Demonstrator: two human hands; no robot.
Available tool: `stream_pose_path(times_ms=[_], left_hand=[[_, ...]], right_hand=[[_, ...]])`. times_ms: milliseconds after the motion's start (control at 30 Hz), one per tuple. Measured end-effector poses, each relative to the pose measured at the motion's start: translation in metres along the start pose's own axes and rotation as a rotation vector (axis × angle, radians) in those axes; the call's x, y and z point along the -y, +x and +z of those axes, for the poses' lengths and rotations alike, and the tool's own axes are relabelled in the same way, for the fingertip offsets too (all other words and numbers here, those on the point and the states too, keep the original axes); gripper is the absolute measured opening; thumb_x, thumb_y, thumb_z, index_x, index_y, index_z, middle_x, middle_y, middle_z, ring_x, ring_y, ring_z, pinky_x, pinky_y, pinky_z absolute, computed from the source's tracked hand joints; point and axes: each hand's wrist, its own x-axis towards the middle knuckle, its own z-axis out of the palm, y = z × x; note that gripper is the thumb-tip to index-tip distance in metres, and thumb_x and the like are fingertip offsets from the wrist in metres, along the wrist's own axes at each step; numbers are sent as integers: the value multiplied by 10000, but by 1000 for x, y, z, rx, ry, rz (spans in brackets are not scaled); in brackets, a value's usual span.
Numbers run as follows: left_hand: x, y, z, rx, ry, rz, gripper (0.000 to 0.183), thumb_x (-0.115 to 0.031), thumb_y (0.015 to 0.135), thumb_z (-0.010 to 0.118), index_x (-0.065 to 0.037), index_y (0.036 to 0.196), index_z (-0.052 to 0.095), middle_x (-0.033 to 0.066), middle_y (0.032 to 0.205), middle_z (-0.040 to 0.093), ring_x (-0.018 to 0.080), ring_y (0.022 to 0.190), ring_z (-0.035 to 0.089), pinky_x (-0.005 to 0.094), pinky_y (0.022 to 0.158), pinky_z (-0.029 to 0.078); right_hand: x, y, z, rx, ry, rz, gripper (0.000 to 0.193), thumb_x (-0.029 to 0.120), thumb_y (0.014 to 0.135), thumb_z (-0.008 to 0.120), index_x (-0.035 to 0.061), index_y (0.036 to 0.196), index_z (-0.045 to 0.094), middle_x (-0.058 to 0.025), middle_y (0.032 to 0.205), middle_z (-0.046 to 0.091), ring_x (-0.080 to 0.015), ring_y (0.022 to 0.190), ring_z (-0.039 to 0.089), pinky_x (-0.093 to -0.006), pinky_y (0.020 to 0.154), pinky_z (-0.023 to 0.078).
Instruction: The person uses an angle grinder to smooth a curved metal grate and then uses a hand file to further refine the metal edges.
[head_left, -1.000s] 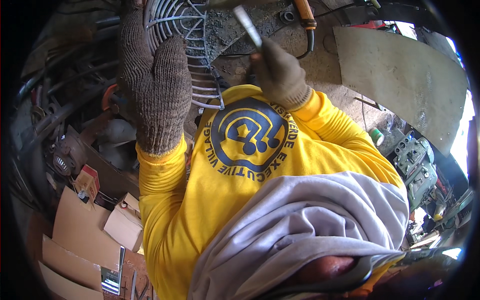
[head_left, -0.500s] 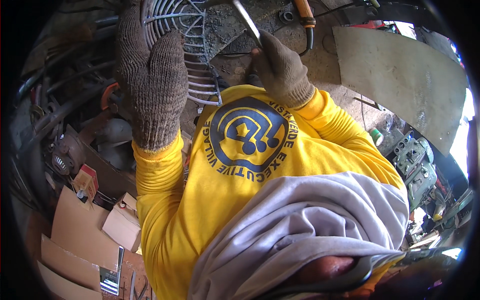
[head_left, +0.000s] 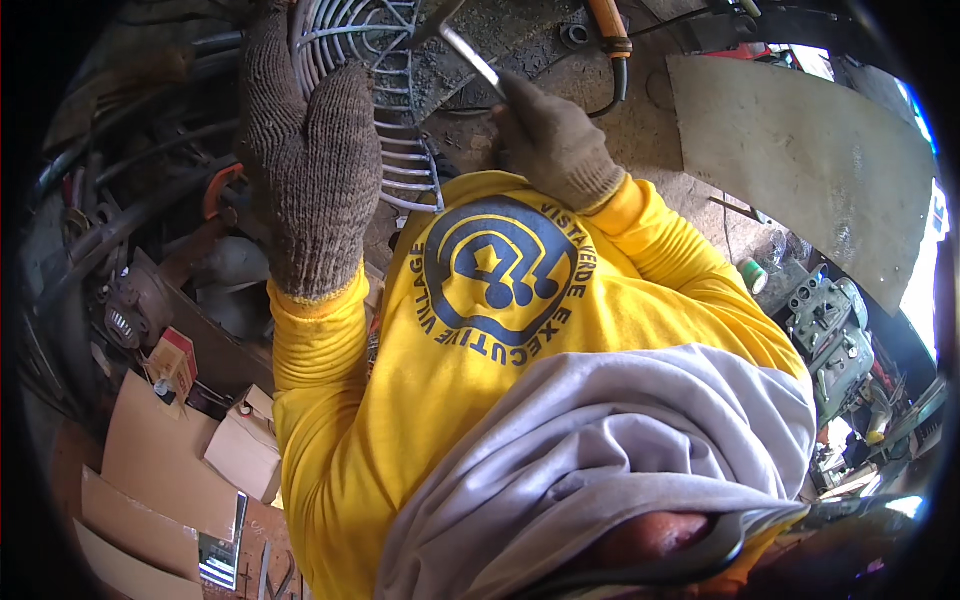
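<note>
My left hand (head_left: 315,180), in a brown knitted glove, is closed on the outer edge of a curved metal wire grille (head_left: 395,95). The thumb lies over the near wires, and the fingertips run out at the top edge. A slim metal-handled hammer (head_left: 470,57) is gripped in my gloved right hand (head_left: 555,140), to the right of the grille. Its dark head is near the grille's right side, at the top of the picture; whether it touches the wires I cannot tell.
Beyond the grille lies a dark, gritty metal surface (head_left: 480,50). An orange-handled tool with a black cable (head_left: 608,30) and a nut-like ring (head_left: 574,36) are to its right. A large sheet panel (head_left: 800,160) stands at right. Cardboard (head_left: 165,450) and clutter lie at left.
My right hand has moved slightly left, and the hammer has come left and nearer to me, showing more of its head. The left hand and grille have barely shifted.
</note>
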Motion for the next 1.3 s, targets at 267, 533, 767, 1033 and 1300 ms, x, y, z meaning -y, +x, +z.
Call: stream_pose_path(times_ms=[267, 533, 767, 1033, 1300], left_hand=[[-14, 10, 0, -70, -83, -276, 466, -106, 898, 646, 26, 1326, 515, 227, 1351, 559, 384, 1201, 583, 389, 1030, 451], [-21, 11, -2, -42, -252, -443, 642, -144, 815, 669, -23, 1418, 488, 199, 1458, 479, 337, 1370, 440, 444, 1153, 322], [-5, 5, 2, -16, -82, -208, 612, -107, 830, 661, -11, 1410, 490, 196, 1443, 496, 329, 1355, 455, 422, 1142, 336], [-19, 12, -1, -61, -187, -345, 613, -106, 832, 661, 3, 1410, 485, 204, 1430, 505, 325, 1330, 481, 409, 1133, 348], [-14, 7, 1, -68, -194, -334, 633, -116, 829, 665, 11, 1419, 472, 206, 1427, 510, 321, 1329, 479, 409, 1133, 343]], right_hand=[[15, -13, -20, -155, 144, -68, 419, 205, 946, 615, 41, 1324, 539, -193, 928, 689, -385, 817, 693, -428, 691, 558], [9, -13, -17, -15, 108, 26, 443, 232, 960, 597, 72, 1362, 505, -209, 938, 689, -395, 852, 688, -441, 727, 557], [5, -8, -5, 123, -38, 49, 434, 198, 966, 584, 61, 1370, 502, -189, 910, 696, -345, 827, 708, -411, 719, 561], [6, -2, -6, 124, 0, 88, 421, 241, 981, 569, 90, 1368, 504, -198, 933, 694, -359, 855, 703, -423, 729, 559], [11, -1, -6, 195, -76, 127, 408, 184, 969, 589, 67, 1356, 539, -163, 918, 708, -336, 842, 716, -375, 744, 553]])
